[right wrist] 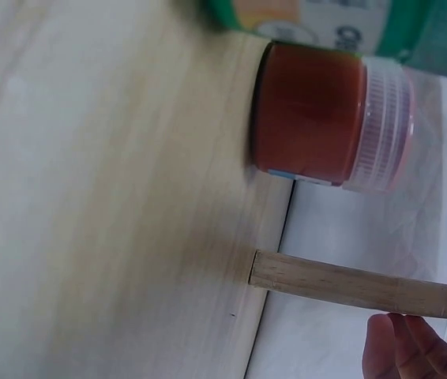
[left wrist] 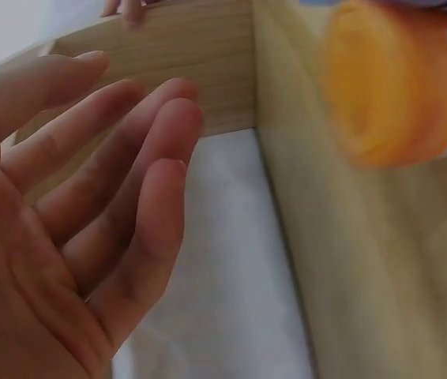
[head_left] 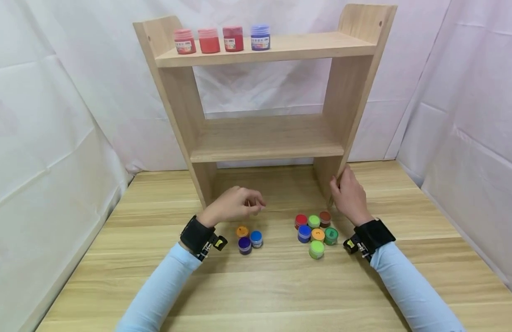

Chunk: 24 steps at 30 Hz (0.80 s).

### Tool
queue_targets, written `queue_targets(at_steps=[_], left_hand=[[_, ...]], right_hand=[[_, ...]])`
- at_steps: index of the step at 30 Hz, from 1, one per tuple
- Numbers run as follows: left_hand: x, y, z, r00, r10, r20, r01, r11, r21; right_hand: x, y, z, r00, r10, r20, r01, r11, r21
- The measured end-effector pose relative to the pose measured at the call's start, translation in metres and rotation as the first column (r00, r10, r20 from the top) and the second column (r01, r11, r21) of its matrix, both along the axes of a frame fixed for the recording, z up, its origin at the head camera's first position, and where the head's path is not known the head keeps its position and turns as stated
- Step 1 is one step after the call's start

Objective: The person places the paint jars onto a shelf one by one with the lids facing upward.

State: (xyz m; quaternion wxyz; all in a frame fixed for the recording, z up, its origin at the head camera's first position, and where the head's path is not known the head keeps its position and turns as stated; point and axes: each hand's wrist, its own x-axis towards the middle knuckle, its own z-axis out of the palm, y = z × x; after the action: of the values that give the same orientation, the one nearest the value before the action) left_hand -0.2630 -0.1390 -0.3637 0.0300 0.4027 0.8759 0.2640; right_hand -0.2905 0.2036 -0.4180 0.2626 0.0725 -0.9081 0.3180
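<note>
My left hand (head_left: 236,204) hovers near the shelf's lower left side, fingers loosely bent and holding nothing; its palm (left wrist: 42,260) shows in the left wrist view. Just below it stand three small paint jars: orange (head_left: 242,231), purple (head_left: 245,245) and blue (head_left: 256,238). At the lower right, my right hand (head_left: 350,196) grips the front edge of the wooden shelf's side panel (head_left: 357,110), thumb on the inner side. In the right wrist view its fingers (right wrist: 409,347) lie against this panel. Beside that hand is a brown paint jar (right wrist: 310,114).
More paint jars cluster left of my right hand, including red (head_left: 300,221), dark blue (head_left: 304,233), green (head_left: 331,235) and light green (head_left: 316,249). Along the top board (head_left: 306,46) stand three reddish jars (head_left: 209,41) and a blue-violet one (head_left: 260,38). White cloth (head_left: 44,115) surrounds the table.
</note>
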Motion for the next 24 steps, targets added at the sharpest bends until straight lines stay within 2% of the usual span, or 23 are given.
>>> queue_targets(at_steps=[4,8,12,16,24], left_hand=[[-0.003,-0.001,-0.013,0.999,-0.004,0.032,0.005,1.0,-0.017],[-0.004,-0.003,-0.019,0.995,-0.024,0.101,0.031,0.997,-0.068],[-0.004,-0.005,-0.023,0.979,-0.048,0.2,0.074,0.989,-0.125],[-0.003,-0.003,-0.027,0.96,-0.063,0.273,0.104,0.985,-0.14],[0.0,-0.006,-0.031,0.944,-0.078,0.321,0.126,0.983,-0.132]], right_hand=[[0.0,-0.001,0.001,1.0,0.006,0.0,-0.006,1.0,-0.004],[-0.001,-0.002,0.002,1.0,0.006,0.005,-0.006,1.0,-0.007],[0.0,-0.001,0.002,1.0,-0.011,-0.002,0.011,1.0,-0.002],[0.001,0.0,0.003,1.0,-0.016,-0.002,0.016,1.0,0.002],[0.001,0.0,0.001,1.0,0.0,0.008,0.0,1.0,0.005]])
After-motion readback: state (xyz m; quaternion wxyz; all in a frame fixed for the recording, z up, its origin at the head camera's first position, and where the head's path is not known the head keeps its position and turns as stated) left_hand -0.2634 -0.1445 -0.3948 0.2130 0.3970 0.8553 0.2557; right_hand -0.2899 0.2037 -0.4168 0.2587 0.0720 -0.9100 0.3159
